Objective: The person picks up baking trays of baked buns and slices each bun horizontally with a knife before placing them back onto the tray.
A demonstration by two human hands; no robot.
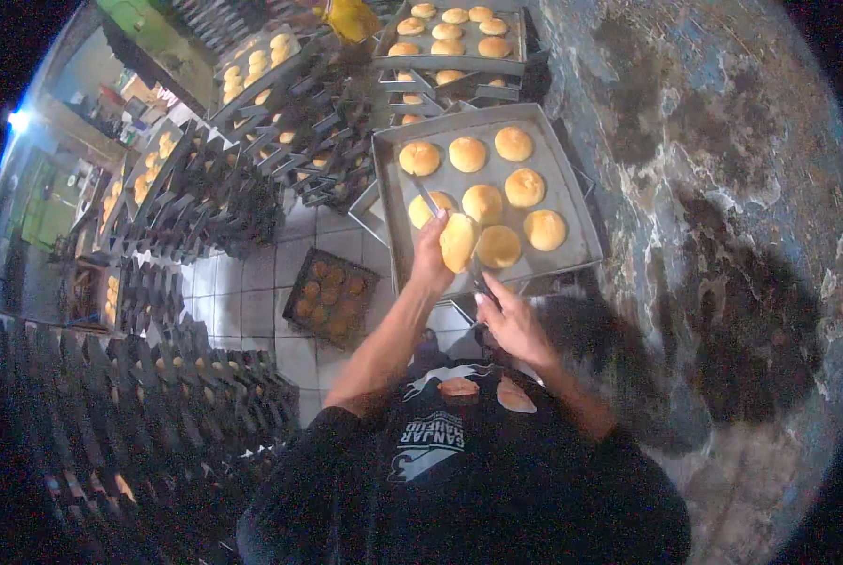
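Left hand (431,264): mine, closed around one golden bun (458,242), fingers along its far side, held tilted above the near part of a metal tray (555,188). Right hand (515,328): mine, clenched on the dark handle of a knife (480,282), its narrow blade against the side of the bun nearest that hand; how deep it goes, if it goes in at all, I cannot tell. Tray contents: eight more round buns, golden on top, in loose rows; one (498,247) sits just beside the held bun, another (431,210) just beyond my left fingers. Also there: one thin dark strip (423,191) by that farther bun, its nature unclear. Stage, as I judge it: blade at the bun, work on this one piece in hand. Demands of the stroke, also my judgement: a light left grip so the soft crumb is not crushed, fingertips clear of the edge, blade kept level. Surroundings: one dark tray (299,282) of browner rounds on the tiled floor (261,273); stacked trays (158,405) at my left; one mottled wall (704,235) at my right.
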